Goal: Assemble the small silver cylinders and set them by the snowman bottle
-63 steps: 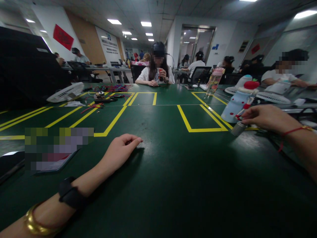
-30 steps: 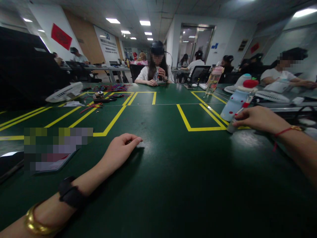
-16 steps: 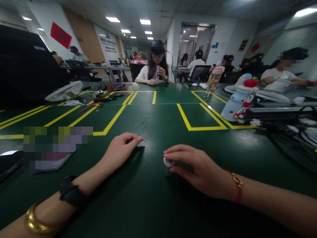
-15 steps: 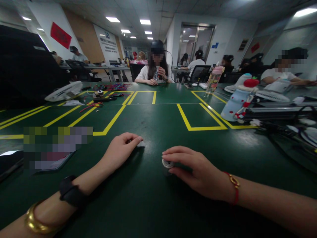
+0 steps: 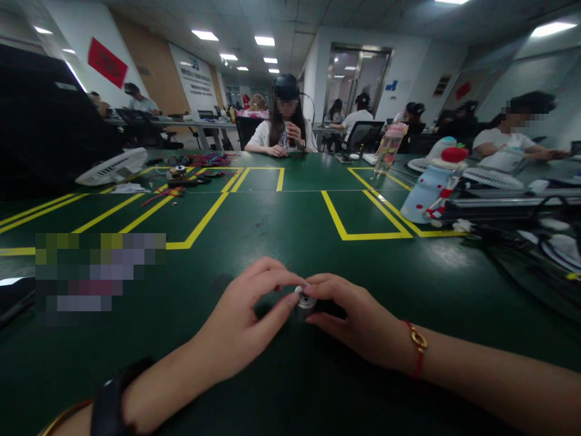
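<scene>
A small silvery metal cylinder (image 5: 305, 309) stands upright on the green table (image 5: 272, 224), near the middle of the view. My right hand (image 5: 347, 306) holds it from the right, fingers at its top rim and thumb low on its side. From the left, my left hand (image 5: 254, 315) reaches to its top, thumb and forefinger drawn together at the upper left edge. A tiny pale piece shows at those fingertips, too small to make out. The fingertips of both hands almost meet above the cylinder.
Thin wires (image 5: 213, 159) and a small motor-like part (image 5: 180, 173) lie at the back left. A light blue bottle (image 5: 420, 194), a pink-lidded bottle (image 5: 390, 151) and black cables stand or lie to the right. Across the table sits a person (image 5: 284, 130).
My left hand has moved right and nearer to me, up to the cylinder. My right hand still holds the cylinder, its fingers slightly shifted. The view has moved slightly.
</scene>
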